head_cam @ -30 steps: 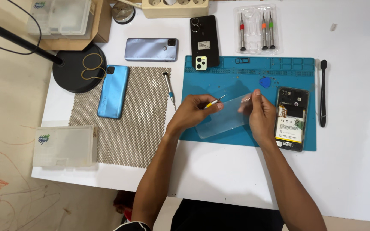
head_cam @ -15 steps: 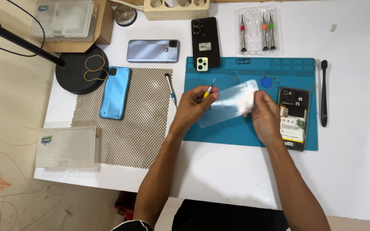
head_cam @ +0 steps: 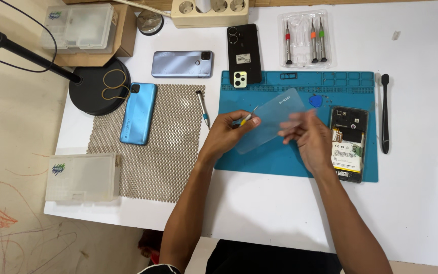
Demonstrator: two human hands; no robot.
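A translucent phone back cover (head_cam: 275, 117) is raised and tilted over the blue work mat (head_cam: 239, 162). My left hand (head_cam: 227, 133) pinches the cover's left edge together with a thin yellow-handled tool (head_cam: 246, 120). My right hand (head_cam: 307, 139) is blurred, its fingers apart at the cover's lower right edge; whether they touch it is unclear. Just right of that hand, an opened phone (head_cam: 350, 144) with its battery exposed lies on the mat.
On the mat are a blue pick (head_cam: 315, 101) and a small camera piece (head_cam: 239, 79). Around it lie a black phone (head_cam: 243, 53), a grey-blue phone (head_cam: 182, 64), a blue phone (head_cam: 138, 112) on a mesh pad (head_cam: 163, 157), a pen-like driver (head_cam: 203, 107), a screwdriver set (head_cam: 305, 38), a black brush (head_cam: 384, 114), plastic boxes (head_cam: 82, 177) and a lamp base (head_cam: 100, 91).
The cover went from flat on the mat to raised and tilted toward the far edge. My right hand slid off its right end and spread its fingers; my left hand keeps its grip.
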